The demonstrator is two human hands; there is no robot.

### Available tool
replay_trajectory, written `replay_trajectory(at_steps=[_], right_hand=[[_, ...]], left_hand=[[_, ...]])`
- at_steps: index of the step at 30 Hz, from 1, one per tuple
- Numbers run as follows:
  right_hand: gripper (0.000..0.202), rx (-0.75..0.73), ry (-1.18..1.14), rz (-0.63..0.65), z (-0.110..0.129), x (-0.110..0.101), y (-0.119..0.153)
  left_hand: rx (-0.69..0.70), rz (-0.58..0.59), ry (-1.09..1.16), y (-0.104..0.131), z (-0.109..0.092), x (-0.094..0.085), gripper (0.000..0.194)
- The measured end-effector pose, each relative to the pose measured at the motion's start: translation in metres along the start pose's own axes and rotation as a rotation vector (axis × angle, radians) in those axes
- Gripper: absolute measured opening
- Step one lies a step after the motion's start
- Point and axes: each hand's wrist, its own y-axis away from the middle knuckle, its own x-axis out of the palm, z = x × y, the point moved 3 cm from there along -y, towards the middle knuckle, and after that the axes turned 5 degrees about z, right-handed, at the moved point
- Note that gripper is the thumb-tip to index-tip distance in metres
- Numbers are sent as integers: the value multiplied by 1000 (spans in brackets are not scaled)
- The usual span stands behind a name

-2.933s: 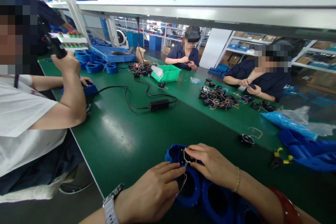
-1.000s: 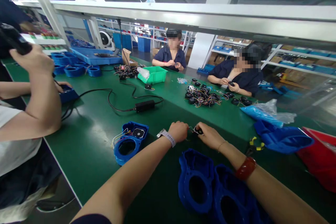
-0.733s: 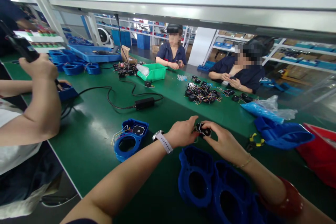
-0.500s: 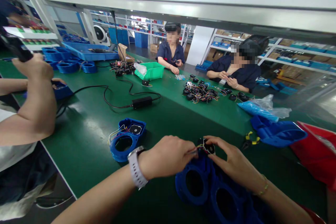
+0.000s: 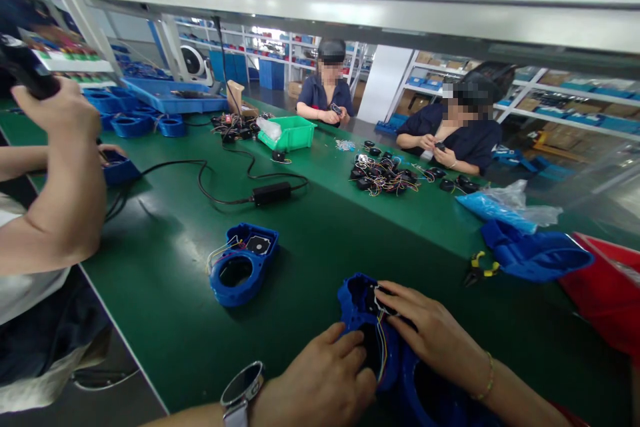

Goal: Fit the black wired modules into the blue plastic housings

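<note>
A blue ring-shaped housing (image 5: 351, 303) lies near the table's front, with coloured wires (image 5: 383, 347) trailing across its round opening. My right hand (image 5: 430, 330) has its fingers on a small black motor (image 5: 371, 299) at the housing's upper compartment, partly covering it. At the ring's left side is my left hand (image 5: 325, 370), fingers curled over the rim; whether they pinch anything is hidden. A second blue housing (image 5: 407, 373) sits beside the first, under my right forearm. Farther left, another blue housing (image 5: 240, 290) holds a motor and loose wires.
Yellow-handled pliers (image 5: 483, 268), a blue part (image 5: 540, 253) and a red bin (image 5: 600, 293) are on the right. Beyond lie a black adapter (image 5: 271, 193), heaped wired motors (image 5: 383, 175) and a green bin (image 5: 295, 134). Another person's arm (image 5: 65, 173) is at left; two people sit opposite.
My left hand has moved down from the wires to the ring's left side. The motor is lower, at the housing's compartment under my right fingers, and its wires now hang across the opening.
</note>
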Motion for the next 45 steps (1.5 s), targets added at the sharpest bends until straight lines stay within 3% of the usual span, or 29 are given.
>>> replay_trajectory(at_steps=[9, 15, 18, 23, 26, 30, 33, 35, 37, 39, 42, 45], right_hand=[[36, 51, -109, -21, -9, -7, 5], [35, 93, 3, 9, -3, 2, -3], [38, 44, 102, 47, -1, 8, -4], [41, 1, 181, 167, 2, 12, 3], [41, 44, 145, 215, 6, 9, 5], [43, 82, -42, 280, 4, -1, 3], [40, 92, -176, 290, -8, -13, 12], [53, 167, -150, 263, -22, -17, 28], [86, 262, -105, 261, -35, -14, 48], [102, 317, -100, 254, -43, -4, 64], [98, 329, -104, 218, -39, 11, 69], [91, 283, -103, 240, -23, 18, 48]], left_hand=[[-13, -45, -59, -4, -4, 8, 19], [-1, -31, -22, -6, -3, 7, 18], [-2, -26, -22, -6, -2, 8, 18], [-40, -51, 12, -5, 2, -12, 20], [-91, -151, 43, -13, 1, -26, 43], [-111, -72, 28, -35, -4, -15, 98], [-173, -29, 9, -39, -1, -4, 104], [-194, -21, 44, -28, 5, -4, 92], [-228, -19, 82, -9, 13, -9, 82], [-280, -19, 117, 16, 25, -16, 79], [-355, -11, 122, 53, 48, -23, 76], [-412, 15, 70, 82, 75, -27, 77]])
